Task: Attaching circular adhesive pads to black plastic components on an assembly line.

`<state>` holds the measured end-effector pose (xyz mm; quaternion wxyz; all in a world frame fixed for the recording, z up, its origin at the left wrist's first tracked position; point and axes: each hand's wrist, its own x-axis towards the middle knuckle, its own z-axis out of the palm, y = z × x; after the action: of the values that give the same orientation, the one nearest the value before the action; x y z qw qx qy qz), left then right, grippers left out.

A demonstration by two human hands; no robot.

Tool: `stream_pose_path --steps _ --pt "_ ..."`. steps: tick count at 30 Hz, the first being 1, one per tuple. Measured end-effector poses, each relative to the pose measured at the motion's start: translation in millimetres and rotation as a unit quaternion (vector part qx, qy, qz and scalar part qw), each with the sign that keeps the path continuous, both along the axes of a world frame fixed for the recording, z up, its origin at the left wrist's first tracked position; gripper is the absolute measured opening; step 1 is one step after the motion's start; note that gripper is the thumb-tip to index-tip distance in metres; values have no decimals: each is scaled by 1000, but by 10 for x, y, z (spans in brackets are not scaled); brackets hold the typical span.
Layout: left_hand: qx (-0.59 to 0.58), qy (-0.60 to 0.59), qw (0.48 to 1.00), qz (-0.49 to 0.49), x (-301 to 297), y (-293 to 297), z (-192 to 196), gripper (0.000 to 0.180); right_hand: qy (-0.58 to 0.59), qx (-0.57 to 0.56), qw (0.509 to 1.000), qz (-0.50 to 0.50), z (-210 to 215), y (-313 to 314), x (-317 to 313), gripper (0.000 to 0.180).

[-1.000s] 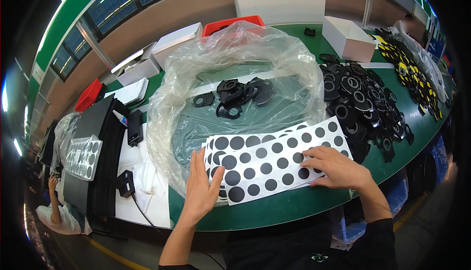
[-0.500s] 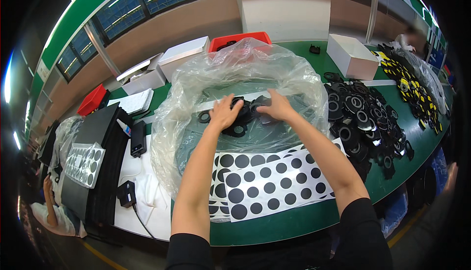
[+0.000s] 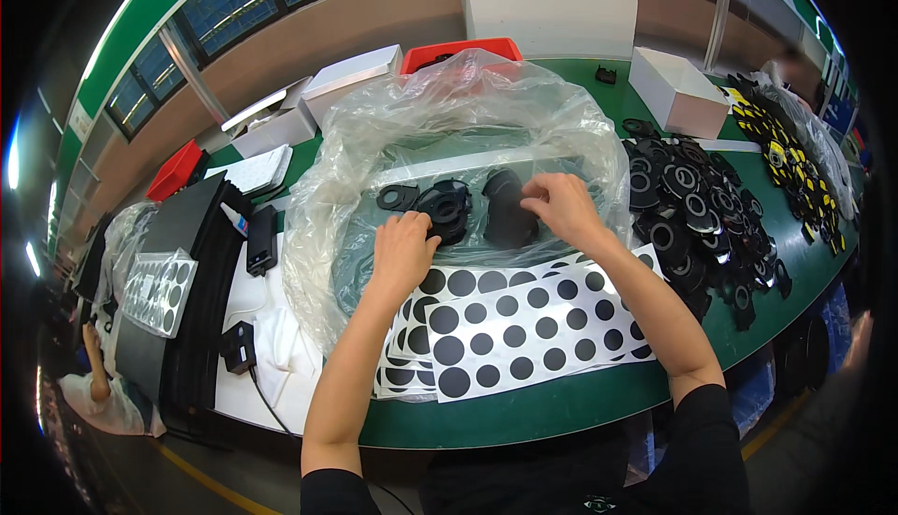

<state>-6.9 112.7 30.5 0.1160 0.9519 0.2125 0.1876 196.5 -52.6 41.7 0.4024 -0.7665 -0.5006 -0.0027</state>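
Observation:
A loose clear plastic bag (image 3: 327, 164) is spread open over the table in front of me. Inside its ring lie several black ring-shaped plastic parts (image 3: 447, 208), heaped left of centre. A smeared dark shape (image 3: 508, 211), probably more such parts, sits to their right. My left hand (image 3: 404, 251) is at the near left of the heap, fingers bent and thumb apart, apparently holding nothing. Beside the dark shape is my right hand (image 3: 566, 208), its thumb and fingers slightly apart; whether it touches the shape is unclear. Sheets of round black stickers (image 3: 533, 328) lie nearest me.
A large pile of black parts (image 3: 692, 206) covers the right side, with yellow-marked parts (image 3: 795, 164) beyond. White boxes (image 3: 678, 94) and a red bin (image 3: 505, 48) stand at the back. Black sheets (image 3: 178, 281) are stacked left, near a cabled black device (image 3: 239, 347).
Both hands have drawn apart, the left toward me and leftward, the right to the right. The heap between them is now uncovered, and the dark shape shows more fully.

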Motion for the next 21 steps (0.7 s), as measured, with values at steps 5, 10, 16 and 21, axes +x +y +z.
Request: stream_pose_path --steps 5,10,16,21 --pt "3 -175 984 -25 50 -310 14 37 -42 89 994 -43 11 7 80 22" --pt "-170 -184 966 -63 10 -737 122 46 -18 54 998 -38 95 -73 186 24" --pt "-214 -217 950 -65 177 -944 29 81 169 147 974 41 267 -20 -83 27" --pt "-264 -338 903 16 40 -955 83 89 97 111 986 75 499 -115 -523 26"
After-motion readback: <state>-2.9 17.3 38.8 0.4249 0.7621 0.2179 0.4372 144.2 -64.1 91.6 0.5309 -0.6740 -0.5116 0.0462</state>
